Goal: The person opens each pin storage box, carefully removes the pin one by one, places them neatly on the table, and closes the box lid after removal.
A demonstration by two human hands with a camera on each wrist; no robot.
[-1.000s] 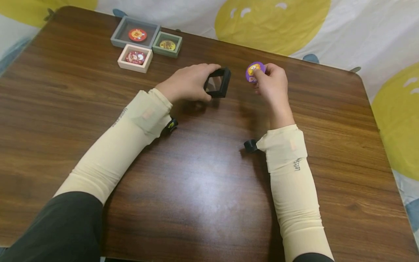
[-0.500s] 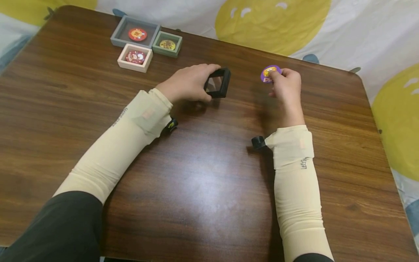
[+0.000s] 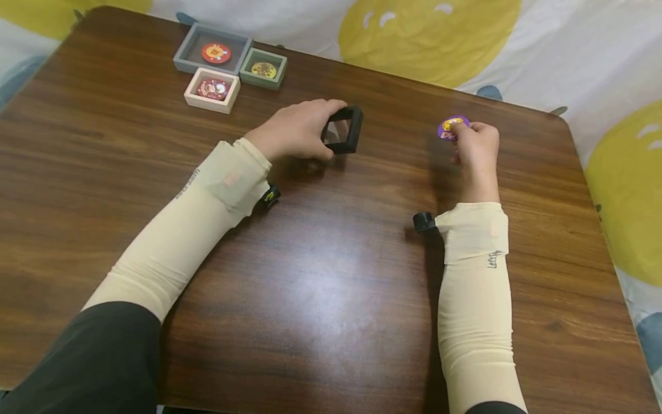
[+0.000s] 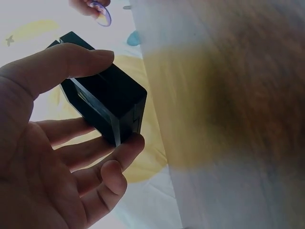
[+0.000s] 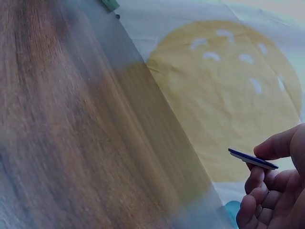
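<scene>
My left hand (image 3: 295,131) grips a small black box (image 3: 354,131) with a framed recess, tilted on its side above the table. In the left wrist view the thumb lies over one side of the black box (image 4: 109,90) and the fingers wrap beneath. Out to the right, my right hand (image 3: 478,149) pinches a round purple disc (image 3: 453,127) with a yellow picture between thumb and fingers. Seen edge-on in the right wrist view, the disc (image 5: 252,158) is thin, with a pale underside. Part of its face is hidden by the thumb.
At the back left of the wooden table (image 3: 320,276) stand a grey tray (image 3: 187,64) with a red disc, a green box (image 3: 262,84) with a yellow disc, and a cream box (image 3: 211,104) with a dark red disc. A patterned cloth (image 3: 429,40) hangs behind.
My right hand has moved to the right and a little nearer, carrying the purple disc away from the black box. The left hand and black box have stayed in place.
</scene>
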